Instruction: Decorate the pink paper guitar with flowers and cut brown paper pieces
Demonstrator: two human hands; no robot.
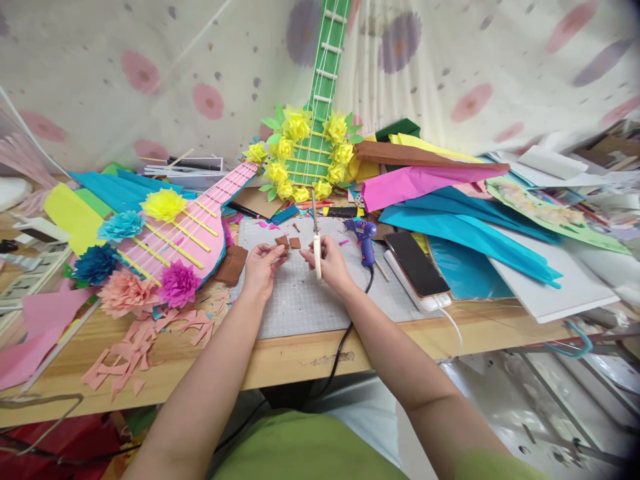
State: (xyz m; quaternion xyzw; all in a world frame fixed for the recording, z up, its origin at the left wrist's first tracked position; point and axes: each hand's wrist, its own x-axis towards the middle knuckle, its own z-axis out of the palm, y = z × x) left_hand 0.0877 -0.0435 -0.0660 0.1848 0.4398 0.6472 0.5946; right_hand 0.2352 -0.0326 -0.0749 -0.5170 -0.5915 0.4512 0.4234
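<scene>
My left hand is closed in a pinch on a small piece of brown crepe paper above the grey cutting mat. In my right hand is a pair of scissors with white handles, its blades pointing away from me. The blades are beside the brown piece, not touching it as far as I can see. A small brown scrap lies on the mat between my hands. Left of my left hand lies a folded stack of brown paper.
A blue glue gun rests on the mat, its cord running off the front edge. Right of it a phone lies on a white power strip. A pink paper instrument with flowers is at left; a green one stands behind.
</scene>
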